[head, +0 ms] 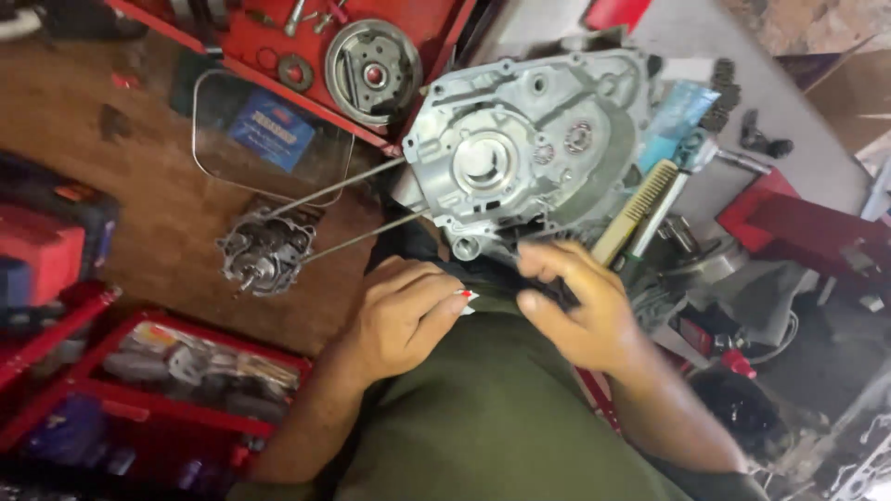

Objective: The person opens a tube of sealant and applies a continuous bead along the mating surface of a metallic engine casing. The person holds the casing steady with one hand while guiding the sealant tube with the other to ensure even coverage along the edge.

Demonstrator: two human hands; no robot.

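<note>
My left hand [404, 311] rests on my olive-green clothing, fingers pinched around a small white and red object [468, 298]. My right hand [580, 301] hovers just right of it, fingers curled, thumb pointing toward the small object; I cannot tell if it grips anything. Just above both hands lies a grey metal engine crankcase half [524, 148] with round bearing bores. Two long thin rods [348, 213] run from the case leftward to a dark grimy gear-like engine part [263, 252] on the floor.
A red tool tray [306, 37] above holds a round metal flywheel-like part [373, 70] and small hardware. A clear container with a blue label [272, 133] sits left. A red shelf cart [176, 380] stands lower left. A tan file-like tool [639, 209] lies right of the case.
</note>
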